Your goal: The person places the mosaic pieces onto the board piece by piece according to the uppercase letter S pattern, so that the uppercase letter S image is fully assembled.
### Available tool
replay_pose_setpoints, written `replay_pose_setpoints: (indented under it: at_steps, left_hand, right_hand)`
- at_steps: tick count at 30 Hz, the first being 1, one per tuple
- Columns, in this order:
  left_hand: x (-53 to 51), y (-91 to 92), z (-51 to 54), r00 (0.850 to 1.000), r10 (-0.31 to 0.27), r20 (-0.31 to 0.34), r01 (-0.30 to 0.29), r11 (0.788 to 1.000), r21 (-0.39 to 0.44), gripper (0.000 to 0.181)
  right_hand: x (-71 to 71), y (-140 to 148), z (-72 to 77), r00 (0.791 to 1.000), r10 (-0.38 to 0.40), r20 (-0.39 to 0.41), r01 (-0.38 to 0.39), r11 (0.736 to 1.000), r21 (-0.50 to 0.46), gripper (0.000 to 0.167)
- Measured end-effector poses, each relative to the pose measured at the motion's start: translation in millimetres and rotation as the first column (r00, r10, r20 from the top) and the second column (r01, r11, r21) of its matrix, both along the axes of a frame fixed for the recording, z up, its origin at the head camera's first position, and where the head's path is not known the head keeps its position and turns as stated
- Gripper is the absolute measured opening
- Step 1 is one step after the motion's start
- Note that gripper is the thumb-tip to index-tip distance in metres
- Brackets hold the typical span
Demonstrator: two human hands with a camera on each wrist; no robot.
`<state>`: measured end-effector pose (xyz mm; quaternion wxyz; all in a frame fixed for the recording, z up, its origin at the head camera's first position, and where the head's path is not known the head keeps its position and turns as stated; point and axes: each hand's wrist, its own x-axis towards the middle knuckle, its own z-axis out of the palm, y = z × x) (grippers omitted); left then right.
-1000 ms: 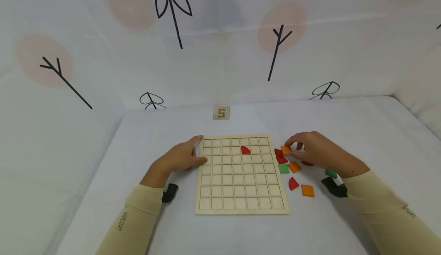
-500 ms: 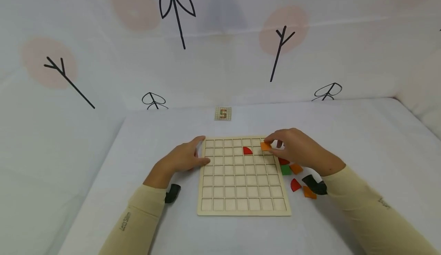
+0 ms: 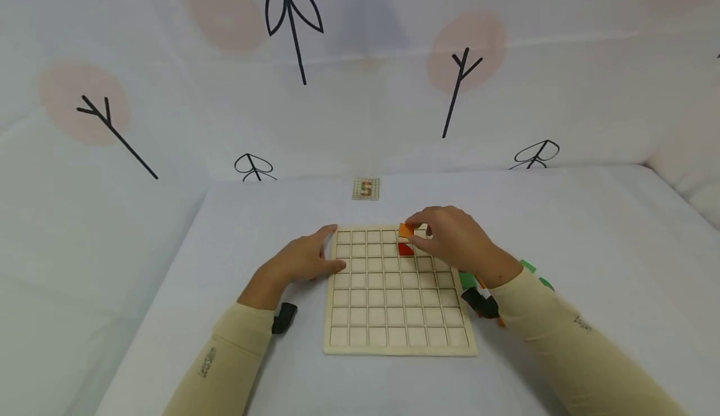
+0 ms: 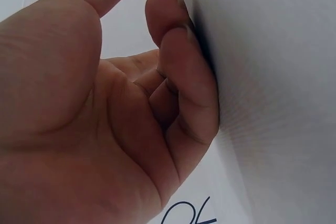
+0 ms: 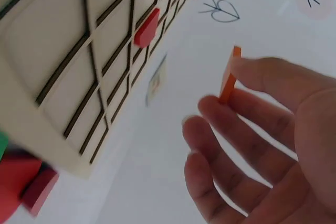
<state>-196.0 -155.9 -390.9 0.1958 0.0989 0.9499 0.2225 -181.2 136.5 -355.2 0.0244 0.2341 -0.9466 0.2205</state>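
Observation:
My right hand (image 3: 454, 233) pinches an orange square tile (image 3: 406, 230) between thumb and fingers, over the far edge of the wooden grid board (image 3: 360, 335). In the right wrist view the orange tile (image 5: 230, 76) is held on edge, apart from the board. A red quarter-round tile (image 3: 405, 250) lies in a cell just nearer than the held tile. My left hand (image 3: 300, 258) holds the board's left side, thumb over the rim and index finger at the far corner. The left wrist view shows this hand's other fingers (image 4: 184, 72) curled near the board's edge.
A small card (image 3: 366, 188) with an S pattern lies behind the board. To the board's right are green tiles (image 3: 467, 280) and other pieces, partly hidden by the right forearm. Red tiles (image 5: 21, 182) lie beside the board. Patterned cloth (image 3: 360, 104) hangs behind.
My right hand has carried the orange tile leftward from the pile at the board's right to above its far edge. My left hand has stayed at the board's left side.

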Motion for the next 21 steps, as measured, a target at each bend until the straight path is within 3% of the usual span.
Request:
replay_pose_setpoints:
  at_steps: [6, 10, 21]
  left_hand:
    - [0.5, -0.1, -4.4, 1.0, -0.001, -0.009, 0.001, 1.0, 0.0, 0.088]
    - [0.3, -0.5, -4.4, 1.0, -0.006, 0.0, 0.006, 1.0, 0.009, 0.089]
    - [2.4, 0.0, 0.3, 1.0, 0.005, 0.01, -0.005, 1.0, 0.008, 0.089]
  right_hand:
    - [-2.1, -16, -4.1, 0.998, -0.046, -0.048, 0.042, 0.995, -0.096, 0.025]
    - [-2.0, -24, -8.1, 0.998, -0.057, 0.019, 0.06, 0.988, -0.141, 0.027]
    - [-5.0, -31, -22.1, 0.98, -0.017, 0.2, 0.036, 0.995, -0.09, 0.025]
